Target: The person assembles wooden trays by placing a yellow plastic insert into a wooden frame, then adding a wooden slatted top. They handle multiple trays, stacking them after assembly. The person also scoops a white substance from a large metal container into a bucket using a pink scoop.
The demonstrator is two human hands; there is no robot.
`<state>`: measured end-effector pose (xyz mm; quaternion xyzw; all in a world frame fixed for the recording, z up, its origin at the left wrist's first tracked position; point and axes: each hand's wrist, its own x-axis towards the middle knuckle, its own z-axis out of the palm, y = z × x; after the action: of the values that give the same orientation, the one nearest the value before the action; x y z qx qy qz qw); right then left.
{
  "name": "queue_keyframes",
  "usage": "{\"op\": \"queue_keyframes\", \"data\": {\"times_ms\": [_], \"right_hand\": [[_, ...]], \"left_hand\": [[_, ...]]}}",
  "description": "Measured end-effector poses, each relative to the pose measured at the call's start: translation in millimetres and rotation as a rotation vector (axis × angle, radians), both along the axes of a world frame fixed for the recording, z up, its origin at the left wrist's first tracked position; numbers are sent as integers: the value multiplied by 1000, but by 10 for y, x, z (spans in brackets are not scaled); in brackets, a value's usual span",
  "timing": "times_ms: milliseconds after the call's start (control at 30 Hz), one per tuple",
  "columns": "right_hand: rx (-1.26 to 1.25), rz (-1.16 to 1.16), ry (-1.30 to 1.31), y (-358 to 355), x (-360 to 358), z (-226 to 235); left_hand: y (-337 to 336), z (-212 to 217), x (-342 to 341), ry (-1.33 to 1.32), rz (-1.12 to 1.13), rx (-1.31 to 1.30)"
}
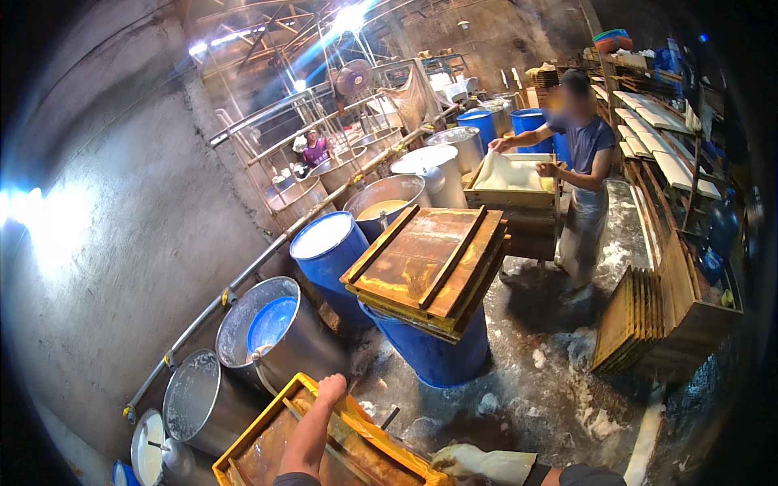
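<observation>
At the lower middle is a yellow-rimmed crate [301,384] with a wet brown wooden board [271,437] in it. My left hand [331,390] is bare and closed over the crate's far rim, its forearm reaching across the board. My right hand [482,463] seems to be inside a pale glove with a dark cuff, beside the crate's right corner. Its fingers cannot be made out. Just ahead, stacked wooden boards [421,255], the top one with two dark battens, rest on a blue barrel [442,356].
Metal vats [190,393] and another blue barrel [328,243] line the pipe railing at left. A co-worker [587,154] handles white cloth [510,172] over a wooden box [527,227]. Wooden panels [632,320] lean at right. The floor [519,389] is wet with white scraps.
</observation>
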<state>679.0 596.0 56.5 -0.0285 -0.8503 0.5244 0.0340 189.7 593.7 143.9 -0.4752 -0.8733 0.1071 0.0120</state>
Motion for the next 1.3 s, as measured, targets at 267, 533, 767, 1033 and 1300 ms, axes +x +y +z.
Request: {"op": "queue_keyframes", "data": {"times_ms": [267, 533, 767, 1033, 1300], "right_hand": [[-400, -248, -39, 22, 93, 239], [-969, -292, -100, -166, 61, 742], [-660, -633, -262, -174, 48, 691], [-470, -796, 6, -98, 209, 562], [-564, -1022, 111, 7, 735, 395]], "left_hand": [[-19, 344, -650, -902, 486, 1468], [-3254, 1112, -1437, -281, 947, 1265], [-1632, 808, 96, -188, 55, 1099], [-159, 478, 1678, -260, -219, -597], [-103, -58, 2437, -359, -1037, -818]]}}
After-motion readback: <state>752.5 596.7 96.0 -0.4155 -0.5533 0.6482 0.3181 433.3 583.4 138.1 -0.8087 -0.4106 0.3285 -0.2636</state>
